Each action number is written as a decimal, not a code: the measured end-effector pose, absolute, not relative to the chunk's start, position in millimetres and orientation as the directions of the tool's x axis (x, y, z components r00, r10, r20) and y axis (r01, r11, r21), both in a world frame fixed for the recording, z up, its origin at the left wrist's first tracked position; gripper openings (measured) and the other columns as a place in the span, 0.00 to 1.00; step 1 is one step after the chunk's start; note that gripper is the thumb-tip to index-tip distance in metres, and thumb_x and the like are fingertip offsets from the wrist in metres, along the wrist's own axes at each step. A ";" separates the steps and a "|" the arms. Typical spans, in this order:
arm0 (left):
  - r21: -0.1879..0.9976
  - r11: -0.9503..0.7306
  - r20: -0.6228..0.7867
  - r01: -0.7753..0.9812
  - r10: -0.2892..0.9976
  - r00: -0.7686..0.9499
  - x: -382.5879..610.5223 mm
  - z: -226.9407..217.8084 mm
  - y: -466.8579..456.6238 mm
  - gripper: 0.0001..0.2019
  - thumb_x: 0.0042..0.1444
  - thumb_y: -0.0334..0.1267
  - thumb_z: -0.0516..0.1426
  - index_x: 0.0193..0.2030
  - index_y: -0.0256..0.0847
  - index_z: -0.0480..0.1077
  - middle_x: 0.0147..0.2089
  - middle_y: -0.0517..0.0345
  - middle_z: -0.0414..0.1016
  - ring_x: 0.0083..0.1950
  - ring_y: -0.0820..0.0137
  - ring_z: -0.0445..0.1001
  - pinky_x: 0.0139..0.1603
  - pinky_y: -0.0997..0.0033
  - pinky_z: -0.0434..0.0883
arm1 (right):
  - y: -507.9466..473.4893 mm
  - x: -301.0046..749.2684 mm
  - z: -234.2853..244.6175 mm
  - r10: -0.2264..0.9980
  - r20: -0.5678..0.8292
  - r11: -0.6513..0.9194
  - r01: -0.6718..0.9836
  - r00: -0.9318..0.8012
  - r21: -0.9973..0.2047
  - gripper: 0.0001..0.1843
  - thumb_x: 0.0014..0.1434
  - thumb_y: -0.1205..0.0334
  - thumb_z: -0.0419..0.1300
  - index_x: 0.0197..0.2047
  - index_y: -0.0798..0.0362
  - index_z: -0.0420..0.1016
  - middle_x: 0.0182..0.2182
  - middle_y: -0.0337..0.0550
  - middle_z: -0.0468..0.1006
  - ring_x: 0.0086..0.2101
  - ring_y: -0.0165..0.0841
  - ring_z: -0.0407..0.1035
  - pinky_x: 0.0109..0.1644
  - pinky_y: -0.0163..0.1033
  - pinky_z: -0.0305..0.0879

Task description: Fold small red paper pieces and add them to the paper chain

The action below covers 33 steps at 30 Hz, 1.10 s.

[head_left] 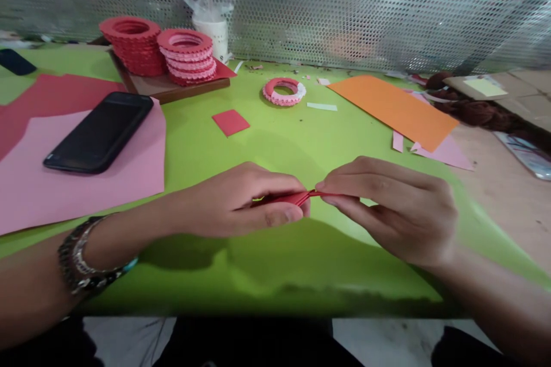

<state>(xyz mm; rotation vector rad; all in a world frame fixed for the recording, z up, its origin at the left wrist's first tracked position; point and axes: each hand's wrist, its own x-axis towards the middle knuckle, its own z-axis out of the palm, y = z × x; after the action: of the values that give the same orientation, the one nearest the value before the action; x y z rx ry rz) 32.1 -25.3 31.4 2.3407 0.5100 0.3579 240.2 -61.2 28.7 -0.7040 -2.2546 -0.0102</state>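
Observation:
My left hand [241, 200] and my right hand [391, 206] meet over the green sheet [267, 264] at the table's front. Both pinch one small folded red paper piece [297, 198] held edge-on between the fingertips; most of it is hidden inside my left fingers. A bracelet sits on my left wrist. A small red paper square [231, 122] lies flat a little beyond the hands. Farther back rests a single red-and-pink paper ring [283, 91].
A black phone [100, 132] lies on pink paper [81, 183] at left. Stacks of red paper rings [135, 46] and pink-and-red paper rings [188, 57] stand on a brown board [172, 89]. An orange sheet [394, 109] lies back right. A perforated metal screen [365, 6] closes the rear.

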 end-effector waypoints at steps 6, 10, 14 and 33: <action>0.682 -0.661 0.056 0.314 0.475 0.878 33.0 30.6 -24.0 0.15 0.60 0.43 0.45 0.37 0.36 0.67 0.20 0.65 0.57 0.20 0.78 0.55 0.23 0.79 0.54 | -63.0 245.2 27.4 0.467 0.631 0.836 0.542 -0.620 -0.087 0.09 0.55 0.72 0.57 0.38 0.51 0.73 0.32 0.41 0.77 0.33 0.31 0.71 0.36 0.35 0.71; 0.698 -0.628 -0.007 0.345 0.475 0.880 34.1 30.2 -22.6 0.15 0.60 0.44 0.45 0.38 0.36 0.68 0.21 0.64 0.59 0.21 0.78 0.56 0.23 0.78 0.53 | -62.5 248.5 24.8 0.435 0.595 0.839 0.543 -0.675 0.003 0.10 0.58 0.72 0.53 0.40 0.52 0.71 0.32 0.41 0.76 0.34 0.30 0.71 0.37 0.36 0.70; 0.714 -0.591 -0.055 0.376 0.487 0.872 34.5 29.2 -21.2 0.16 0.60 0.44 0.45 0.40 0.35 0.68 0.24 0.62 0.62 0.22 0.77 0.58 0.24 0.79 0.53 | -60.9 249.5 23.4 0.441 0.567 0.841 0.541 -0.696 0.011 0.09 0.60 0.71 0.51 0.40 0.51 0.69 0.32 0.40 0.75 0.33 0.29 0.70 0.37 0.34 0.69; 0.704 -0.613 -0.036 0.359 0.473 0.880 35.2 29.3 -21.8 0.11 0.61 0.40 0.44 0.34 0.38 0.62 0.26 0.63 0.62 0.24 0.76 0.60 0.26 0.78 0.55 | -58.2 247.3 18.8 0.415 0.547 0.832 0.546 -0.727 0.094 0.10 0.59 0.72 0.51 0.43 0.53 0.67 0.34 0.43 0.76 0.35 0.32 0.70 0.35 0.35 0.70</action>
<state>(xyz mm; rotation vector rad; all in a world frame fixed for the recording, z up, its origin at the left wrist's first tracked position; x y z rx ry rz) 35.2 -21.8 29.3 2.2922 0.5956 0.1965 247.3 -58.2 18.8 -0.7065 -2.4927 -0.3392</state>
